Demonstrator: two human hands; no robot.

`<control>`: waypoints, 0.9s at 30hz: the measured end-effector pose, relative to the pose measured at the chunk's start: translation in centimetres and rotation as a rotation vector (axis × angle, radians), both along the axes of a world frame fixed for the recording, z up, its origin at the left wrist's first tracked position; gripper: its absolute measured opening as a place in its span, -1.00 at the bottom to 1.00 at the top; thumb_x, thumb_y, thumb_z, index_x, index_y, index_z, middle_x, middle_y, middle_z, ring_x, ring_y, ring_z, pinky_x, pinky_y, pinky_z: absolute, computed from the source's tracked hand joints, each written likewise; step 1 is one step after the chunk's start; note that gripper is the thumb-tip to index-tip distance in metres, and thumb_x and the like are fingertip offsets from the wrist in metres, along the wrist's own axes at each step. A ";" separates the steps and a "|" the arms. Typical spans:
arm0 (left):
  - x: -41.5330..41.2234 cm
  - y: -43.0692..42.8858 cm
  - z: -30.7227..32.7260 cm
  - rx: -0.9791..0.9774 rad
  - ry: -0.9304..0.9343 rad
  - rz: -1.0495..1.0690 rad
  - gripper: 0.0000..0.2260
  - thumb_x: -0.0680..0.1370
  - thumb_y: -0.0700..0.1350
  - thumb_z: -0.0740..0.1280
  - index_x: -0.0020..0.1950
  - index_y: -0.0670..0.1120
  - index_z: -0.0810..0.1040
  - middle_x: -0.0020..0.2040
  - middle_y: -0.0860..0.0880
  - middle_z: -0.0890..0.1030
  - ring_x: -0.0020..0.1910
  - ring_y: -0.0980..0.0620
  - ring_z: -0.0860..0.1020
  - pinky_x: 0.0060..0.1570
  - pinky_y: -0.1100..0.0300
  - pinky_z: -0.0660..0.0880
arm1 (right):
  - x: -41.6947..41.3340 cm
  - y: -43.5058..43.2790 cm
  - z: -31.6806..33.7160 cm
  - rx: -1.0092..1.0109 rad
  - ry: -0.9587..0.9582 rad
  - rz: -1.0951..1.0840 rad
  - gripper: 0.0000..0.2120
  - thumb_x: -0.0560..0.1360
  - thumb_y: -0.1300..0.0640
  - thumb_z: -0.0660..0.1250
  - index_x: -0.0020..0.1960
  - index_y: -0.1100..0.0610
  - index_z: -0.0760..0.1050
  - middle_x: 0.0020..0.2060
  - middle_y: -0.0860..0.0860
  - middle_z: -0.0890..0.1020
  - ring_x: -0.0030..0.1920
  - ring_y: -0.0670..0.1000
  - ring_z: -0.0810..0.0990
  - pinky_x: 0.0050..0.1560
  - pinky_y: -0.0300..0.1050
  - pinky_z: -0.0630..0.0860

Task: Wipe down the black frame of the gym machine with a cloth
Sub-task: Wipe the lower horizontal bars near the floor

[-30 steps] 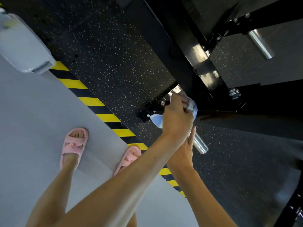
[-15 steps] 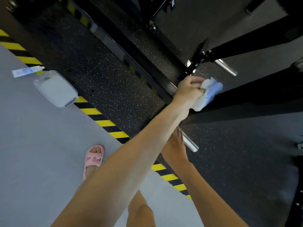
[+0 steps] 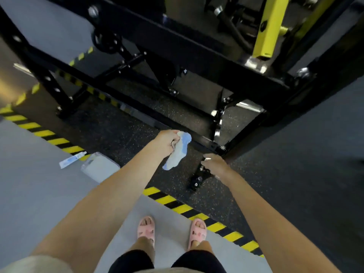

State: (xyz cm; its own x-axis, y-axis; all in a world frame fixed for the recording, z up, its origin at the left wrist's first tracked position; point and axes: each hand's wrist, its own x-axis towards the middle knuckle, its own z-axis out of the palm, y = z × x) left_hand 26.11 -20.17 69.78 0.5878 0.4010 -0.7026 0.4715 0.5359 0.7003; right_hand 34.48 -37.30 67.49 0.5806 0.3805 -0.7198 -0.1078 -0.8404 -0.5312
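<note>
The gym machine's black frame (image 3: 204, 143) runs low over the speckled rubber floor, its bars meeting at a bolted corner near my hands. My left hand (image 3: 167, 142) grips a bunched white and light-blue cloth (image 3: 178, 153), which hangs just in front of the low bar, at its near edge. My right hand (image 3: 216, 164) sits at the frame's corner, fingers curled over a short chrome peg that is mostly hidden beneath it.
A white plastic container (image 3: 100, 168) and a small tube (image 3: 71, 160) lie on the floor to the left. Yellow-black hazard tape (image 3: 167, 200) marks the mat's edge. A yellow machine arm (image 3: 269, 26) rises at the back right. My pink slippers (image 3: 146, 229) stand on grey floor.
The view has pulled up and back, so more of the frame shows. My left hand with the cloth moved off the upright toward the low bar. My right hand now lies apart, at the corner.
</note>
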 end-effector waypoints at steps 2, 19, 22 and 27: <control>0.7 -0.3 3.1 -0.007 -0.001 -0.014 -0.74 0.60 -0.40 0.06 0.09 -0.18 0.48 -0.26 -0.10 0.46 -0.34 0.03 0.42 -0.43 0.30 0.39 | 0.0 1.5 3.5 0.160 0.059 -0.096 -0.56 0.56 0.19 0.31 0.41 0.12 0.34 0.14 0.09 0.53 0.18 0.09 0.52 0.12 -0.11 0.40; 5.7 -8.0 29.6 0.339 -0.511 -0.524 -0.85 0.53 -0.17 0.39 0.08 -0.16 0.58 -0.07 -0.04 0.66 -0.06 0.03 0.61 -0.11 0.20 0.50 | 6.0 -5.7 30.8 0.806 -0.097 -0.222 -0.74 0.62 0.12 0.17 0.14 0.25 0.54 0.00 0.12 0.65 -0.02 0.09 0.61 -0.04 -0.05 0.52; 5.9 -10.8 31.1 0.446 -0.553 -0.467 -0.61 0.40 -0.13 0.47 0.20 -0.09 0.53 0.10 -0.10 0.64 0.08 -0.03 0.60 -0.01 0.11 0.49 | 6.7 -7.7 34.0 0.936 -0.046 -0.219 -0.70 0.66 0.18 0.06 -0.03 0.23 0.55 -0.07 0.15 0.64 -0.12 0.07 0.60 -0.12 -0.09 0.50; 6.0 -14.2 33.9 0.552 -0.814 -0.248 -0.53 0.38 0.00 0.44 0.25 -0.09 0.51 0.14 -0.12 0.64 0.12 -0.08 0.61 0.15 0.03 0.53 | 7.5 -9.3 39.2 1.041 -0.058 -0.137 -0.66 0.65 0.16 0.05 -0.02 0.20 0.58 -0.16 0.12 0.69 -0.12 0.11 0.61 -0.12 -0.03 0.48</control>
